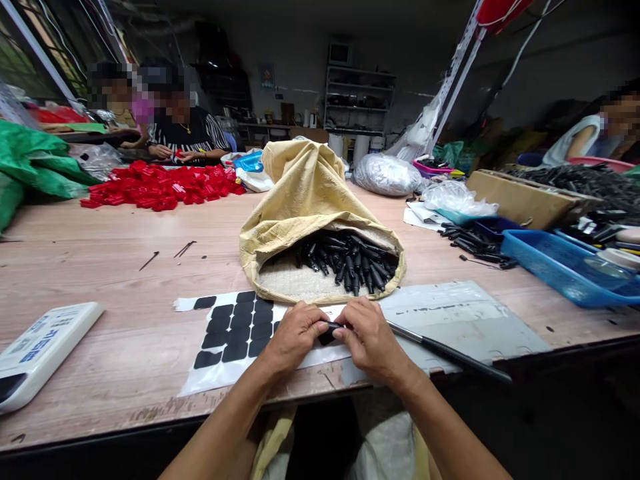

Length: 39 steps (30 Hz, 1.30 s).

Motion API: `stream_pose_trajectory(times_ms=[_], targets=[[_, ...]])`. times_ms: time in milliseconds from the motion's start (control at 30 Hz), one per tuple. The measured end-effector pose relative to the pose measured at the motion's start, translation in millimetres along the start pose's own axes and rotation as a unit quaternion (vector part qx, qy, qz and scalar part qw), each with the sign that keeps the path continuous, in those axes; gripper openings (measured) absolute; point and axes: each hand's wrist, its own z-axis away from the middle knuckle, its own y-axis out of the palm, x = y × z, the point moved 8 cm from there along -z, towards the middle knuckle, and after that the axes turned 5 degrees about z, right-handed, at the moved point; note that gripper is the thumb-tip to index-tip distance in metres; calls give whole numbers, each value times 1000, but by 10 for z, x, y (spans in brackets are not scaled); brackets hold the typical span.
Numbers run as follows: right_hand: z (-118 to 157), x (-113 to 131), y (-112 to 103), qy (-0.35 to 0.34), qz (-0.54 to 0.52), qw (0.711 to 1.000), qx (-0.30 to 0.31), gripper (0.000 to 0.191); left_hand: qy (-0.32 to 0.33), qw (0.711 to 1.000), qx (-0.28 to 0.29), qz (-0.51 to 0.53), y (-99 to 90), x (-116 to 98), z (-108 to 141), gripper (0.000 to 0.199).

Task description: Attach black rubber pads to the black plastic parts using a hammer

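Observation:
My left hand and my right hand meet near the table's front edge, both closed on a small black piece between their fingertips. Fingers partly cover it, so its full shape is hidden. Under and left of my left hand lies a white sheet with rows of black rounded-square stickers. Just beyond my hands, a yellowish sack lies with its mouth towards me, showing many black tapered parts. A dark-handled metal rod rests to the right of my right hand.
A grey sheet lies at right, near a blue basket and black parts. A white box-like device sits at left. Red pieces are heaped at back left, before two people; another person is at far right.

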Motion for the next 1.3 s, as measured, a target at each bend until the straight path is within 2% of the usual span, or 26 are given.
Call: stream_pose_trajectory(times_ms=[100,200,333,400,533,700,767,867,933,1000,1067,1133,1167,1233,1300], targets=[[14,-31,-74,-6,-25,1000,3,4,-2,1000,17,5,19,-4,3,32],[46,-123,-234,0,-35,999,-8,14,-1,999,25,19,21,-19,7,40],[157,-413,-484,45,28,997,-60,19,-11,999,24,31,3,-34,12,44],[239,-556,-534,63,72,993,-65,16,-18,999,24,31,-4,-37,16,45],[401,-721,-480,97,118,988,-40,14,-21,999,26,32,0,-16,13,46],[487,-653,-409,94,191,976,-44,13,-11,999,34,8,25,-11,-8,45],[489,-628,-396,91,199,975,-43,14,-11,999,29,-6,27,-97,29,43],[492,-626,-401,94,204,973,-45,14,-2,999,32,-11,61,-375,204,32],[498,-631,-407,98,209,972,-47,14,9,998,69,-8,169,-595,387,23],[504,-633,-408,100,213,971,-47,15,19,990,142,-19,375,-752,581,18],[506,-629,-406,101,215,970,-45,16,7,970,235,-60,663,-753,757,16],[506,-625,-403,103,215,970,-43,16,-42,942,305,-132,938,-562,885,16],[505,-624,-403,103,215,970,-42,16,-74,929,319,-171,1042,-423,926,17],[504,-622,-405,106,215,970,-40,16,-140,908,317,-234,1173,-142,984,25],[504,-621,-410,108,215,970,-39,15,-175,902,296,-262,1223,23,1032,33]])
